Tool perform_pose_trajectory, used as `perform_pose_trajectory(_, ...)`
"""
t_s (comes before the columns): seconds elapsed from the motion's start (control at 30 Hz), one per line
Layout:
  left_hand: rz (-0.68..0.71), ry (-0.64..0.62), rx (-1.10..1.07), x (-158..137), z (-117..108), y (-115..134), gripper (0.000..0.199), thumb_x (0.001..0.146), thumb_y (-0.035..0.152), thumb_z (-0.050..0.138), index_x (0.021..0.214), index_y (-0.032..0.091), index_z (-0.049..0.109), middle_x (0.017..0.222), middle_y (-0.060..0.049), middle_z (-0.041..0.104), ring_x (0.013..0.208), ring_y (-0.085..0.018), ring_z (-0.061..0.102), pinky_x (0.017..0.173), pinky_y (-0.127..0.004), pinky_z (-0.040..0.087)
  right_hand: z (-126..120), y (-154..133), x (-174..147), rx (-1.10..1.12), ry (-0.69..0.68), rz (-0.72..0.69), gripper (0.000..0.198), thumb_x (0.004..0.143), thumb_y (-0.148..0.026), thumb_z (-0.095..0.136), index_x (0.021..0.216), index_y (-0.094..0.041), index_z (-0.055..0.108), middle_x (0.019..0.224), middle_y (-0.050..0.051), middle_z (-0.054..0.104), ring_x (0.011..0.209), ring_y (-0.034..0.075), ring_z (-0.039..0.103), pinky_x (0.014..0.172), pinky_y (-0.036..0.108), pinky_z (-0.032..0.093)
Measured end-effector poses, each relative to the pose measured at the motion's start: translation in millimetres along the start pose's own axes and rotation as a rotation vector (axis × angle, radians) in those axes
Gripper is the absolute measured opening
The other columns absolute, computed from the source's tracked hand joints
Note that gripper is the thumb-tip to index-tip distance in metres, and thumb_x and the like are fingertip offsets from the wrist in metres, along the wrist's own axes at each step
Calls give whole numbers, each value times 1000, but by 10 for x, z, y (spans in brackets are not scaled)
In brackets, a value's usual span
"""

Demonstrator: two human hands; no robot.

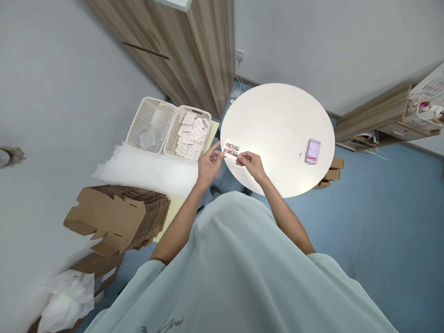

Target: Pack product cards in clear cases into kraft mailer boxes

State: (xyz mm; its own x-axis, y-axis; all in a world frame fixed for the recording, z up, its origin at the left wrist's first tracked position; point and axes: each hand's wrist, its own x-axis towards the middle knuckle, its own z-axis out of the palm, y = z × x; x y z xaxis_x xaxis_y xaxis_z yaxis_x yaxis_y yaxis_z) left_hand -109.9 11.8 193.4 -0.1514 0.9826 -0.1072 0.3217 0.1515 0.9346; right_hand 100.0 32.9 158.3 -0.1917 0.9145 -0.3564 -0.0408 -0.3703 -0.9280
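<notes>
A small white card of what look like press-on nails, with two rows of dark red and pinkish oval pieces, is held over the near left edge of the round white table. My right hand pinches its lower right corner between thumb and fingers. At the card's left edge is my left hand; its thumb side grips the lower left corner while the index finger points outward. Beyond the left hand stands a white basket full of small white packets.
Left of that basket is another white basket holding clear plastic pieces. White foam sheets and a stack of flat brown cartons lie nearer. A pixelated pink-purple object rests on the table's right. Wooden cabinets stand behind.
</notes>
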Motion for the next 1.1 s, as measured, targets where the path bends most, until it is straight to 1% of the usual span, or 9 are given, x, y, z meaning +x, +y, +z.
perform_pose_trajectory(0.07, -5, -19, -31, -154, 221, 121, 62, 103, 59, 74, 152, 21, 75, 101, -5, 82, 67, -14, 62, 68, -28, 54, -240, -17, -178, 39, 11, 1, 60, 81, -79, 92, 95, -23, 78, 89, 7, 84, 89, 23, 82, 90, 39, 68)
perform_pose_trajectory(0.2, -61, -66, -47, -391, 551, 274, 56, 101, 62, 75, 139, 21, 81, 101, -6, 83, 68, -14, 65, 68, -29, 57, -586, -7, -484, 68, 27, -2, 57, 84, -79, 89, 96, -25, 78, 88, 5, 83, 88, 22, 81, 89, 38, 67)
perform_pose_trajectory(0.37, -92, -89, -62, -586, 844, 358, 56, 100, 63, 76, 139, 23, 78, 108, -7, 82, 73, -15, 74, 67, -28, 60, -813, 18, -712, 99, 67, -34, 59, 85, -82, 87, 95, -26, 74, 86, 4, 80, 86, 23, 80, 88, 39, 67)
perform_pose_trajectory(0.47, -90, -90, -100, -628, 956, 425, 56, 99, 66, 77, 133, 22, 79, 103, -7, 82, 76, -17, 78, 68, -29, 62, -900, 6, -804, 110, 91, -56, 58, 87, -82, 85, 96, -26, 74, 86, 4, 79, 89, 23, 79, 89, 39, 66)
perform_pose_trajectory(0.57, -140, -123, -169, -622, 1003, 484, 55, 95, 70, 81, 120, 21, 79, 93, -6, 80, 79, -20, 80, 69, -31, 64, -958, -15, -881, 96, 103, -70, 54, 91, -80, 81, 96, -26, 73, 93, 3, 78, 95, 23, 78, 90, 37, 64)
perform_pose_trajectory(0.7, -308, -241, -328, -614, 969, 485, 56, 88, 73, 89, 109, 22, 77, 88, -4, 77, 83, -21, 82, 72, -30, 66, -1006, -37, -944, 50, 131, -138, 48, 96, -75, 78, 96, -27, 74, 106, 5, 78, 110, 24, 74, 101, 39, 62)
perform_pose_trajectory(0.8, -414, -380, -459, -653, 907, 467, 56, 86, 72, 92, 108, 23, 76, 108, -9, 83, 95, -22, 85, 73, -28, 66, -1019, -73, -966, 45, 116, -184, 45, 96, -73, 80, 98, -28, 77, 122, 8, 78, 126, 27, 72, 113, 42, 59)
perform_pose_trajectory(0.93, -495, -559, -611, -750, 839, 486, 67, 86, 74, 93, 127, 22, 80, 142, -19, 82, 110, -29, 86, 71, -29, 66, -973, -171, -993, 71, 2, -202, 44, 98, -73, 80, 99, -29, 79, 132, 8, 78, 134, 28, 71, 122, 45, 56)
perform_pose_trajectory(1.1, -494, -534, -688, -866, 795, 487, 78, 86, 78, 91, 141, 23, 81, 149, -20, 79, 96, -23, 84, 72, -29, 67, -867, -271, -1014, 108, -62, -202, 45, 98, -72, 81, 97, -28, 79, 123, 6, 82, 127, 28, 74, 123, 45, 55)
